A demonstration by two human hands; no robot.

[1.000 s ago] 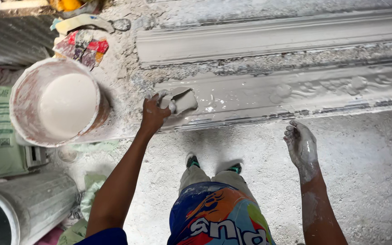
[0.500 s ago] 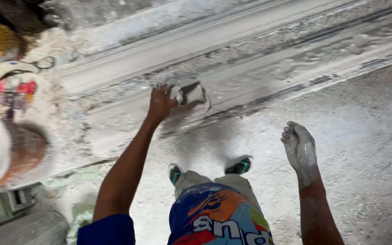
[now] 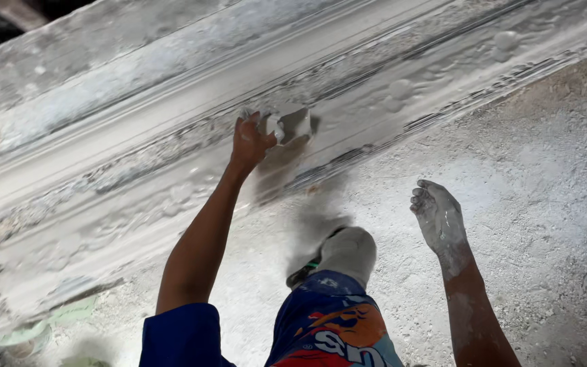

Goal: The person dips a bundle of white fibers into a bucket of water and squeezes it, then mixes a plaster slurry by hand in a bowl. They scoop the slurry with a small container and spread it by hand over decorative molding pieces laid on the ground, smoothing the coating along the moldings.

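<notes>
My left hand point(image 3: 249, 139) grips a small flat plaster-coated scraper point(image 3: 293, 126) and presses it against a long white plaster moulding point(image 3: 137, 190) that runs diagonally across the view. My right hand point(image 3: 437, 216) hangs free to the right, coated in white plaster, fingers loosely curled and holding nothing. It is over the dusty floor, well apart from the moulding.
The floor point(image 3: 545, 204) is covered in white plaster dust and crumbs. My foot in a dusty shoe point(image 3: 341, 255) is stepping forward below the scraper. A second ridge of the casting bench point(image 3: 103, 68) lies behind the moulding. Green scraps point(image 3: 28, 333) lie at the lower left.
The view has swung right and the bucket and clutter on the left have left the frame. My left hand slid the scraper along the moulding. My foot stepped forward.
</notes>
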